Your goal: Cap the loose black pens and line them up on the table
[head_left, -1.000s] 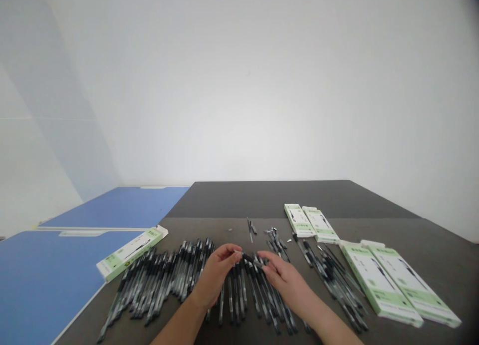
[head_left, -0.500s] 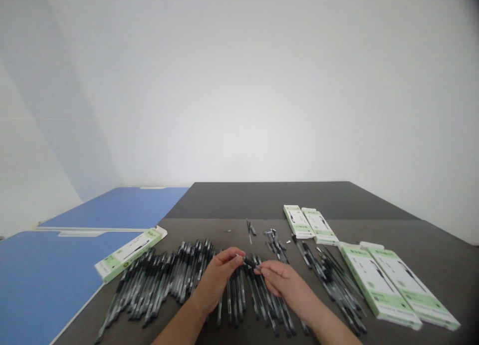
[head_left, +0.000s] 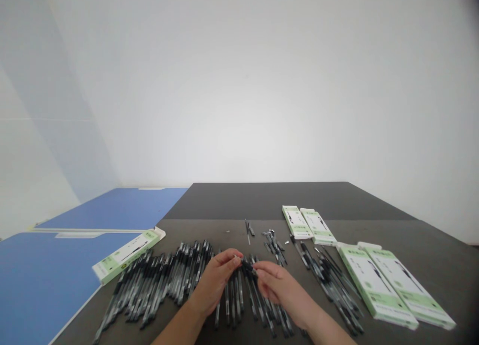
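Pinching 1 black-gripped pen [head_left: 248, 266] near opposite ends with left hand [head_left: 216, 281] and right hand [head_left: 279, 284], above penned-in rows of pens [head_left: 183, 272]. Seemingly partway done, with pen parts [head_left: 275, 246] left loose near 5 pen boxes [head_left: 375, 285].

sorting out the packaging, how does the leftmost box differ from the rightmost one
Slant: the leftmost box angles away to the right, while the rightmost box angles away to the left.
Neighbours: the leftmost box lies beside a spread of pens, the rightmost box beside another box.
Both are white and green with a dark pen pictured on top.
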`<state>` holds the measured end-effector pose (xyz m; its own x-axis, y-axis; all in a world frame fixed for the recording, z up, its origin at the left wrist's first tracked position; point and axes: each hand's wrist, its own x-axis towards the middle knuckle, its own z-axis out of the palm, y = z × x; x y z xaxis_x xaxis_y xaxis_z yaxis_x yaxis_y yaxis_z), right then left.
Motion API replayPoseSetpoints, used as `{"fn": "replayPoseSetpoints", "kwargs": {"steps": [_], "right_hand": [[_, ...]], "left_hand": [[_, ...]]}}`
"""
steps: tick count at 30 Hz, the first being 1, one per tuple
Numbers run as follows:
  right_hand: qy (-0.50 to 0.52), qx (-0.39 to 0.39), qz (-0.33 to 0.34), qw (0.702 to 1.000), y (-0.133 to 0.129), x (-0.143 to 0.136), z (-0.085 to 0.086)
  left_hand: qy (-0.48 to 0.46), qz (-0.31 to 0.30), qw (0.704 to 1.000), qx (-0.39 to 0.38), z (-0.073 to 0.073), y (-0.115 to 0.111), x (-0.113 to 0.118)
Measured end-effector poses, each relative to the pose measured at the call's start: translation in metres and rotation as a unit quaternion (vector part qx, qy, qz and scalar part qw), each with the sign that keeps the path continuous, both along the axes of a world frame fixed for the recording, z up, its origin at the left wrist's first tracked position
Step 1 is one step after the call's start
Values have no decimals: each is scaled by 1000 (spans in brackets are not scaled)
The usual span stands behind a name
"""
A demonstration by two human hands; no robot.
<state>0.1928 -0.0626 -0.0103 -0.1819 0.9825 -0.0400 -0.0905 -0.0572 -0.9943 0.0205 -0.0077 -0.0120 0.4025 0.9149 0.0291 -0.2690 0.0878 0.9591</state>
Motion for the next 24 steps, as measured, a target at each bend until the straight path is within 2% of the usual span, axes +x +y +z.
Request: {"fn": "replayPoseSetpoints", "kwargs": {"steps": [2, 3, 5, 7, 9, 13, 14, 16, 18, 20, 22, 24], "right_hand": [[-62, 59, -64, 994, 2, 0, 0], [-85, 79, -74, 990, 2, 0, 0], [-80, 67, -40, 994, 1, 0, -1], [-21, 7, 29, 999, -1, 0, -2], [17, -30, 50, 998, 0, 0, -5], [-72, 72, -56, 993, 5, -3, -7], [-88, 88, -62, 990, 5, -3, -6], [-57, 64, -28, 996, 3, -3, -4], [25, 7, 23, 999, 0, -3, -1], [83, -24, 29, 996, -1, -1, 1], [80, -7, -21, 997, 1, 3, 2], [38, 31, -109, 993, 7, 9, 1]], "left_hand": [[29, 15, 999, 6, 0, 0, 0], [37, 21, 999, 9, 1, 0, -1], [31, 23, 999, 14, 1, -1, 0], [15, 12, 1000, 18, 2, -2, 0], [14, 9, 1000, 20, 3, -2, 1], [54, 34, 998, 30, 5, -1, 2], [55, 37, 997, 25, 5, -2, 3], [35, 39, 999, 5, 6, -2, 6], [5, 36, 999, -15, 7, -3, 11], [1, 27, 1000, -13, 10, 1, 17], [44, 13, 999, 26, 15, 13, 26], [155, 17, 982, 108, 20, 33, 37]]}}
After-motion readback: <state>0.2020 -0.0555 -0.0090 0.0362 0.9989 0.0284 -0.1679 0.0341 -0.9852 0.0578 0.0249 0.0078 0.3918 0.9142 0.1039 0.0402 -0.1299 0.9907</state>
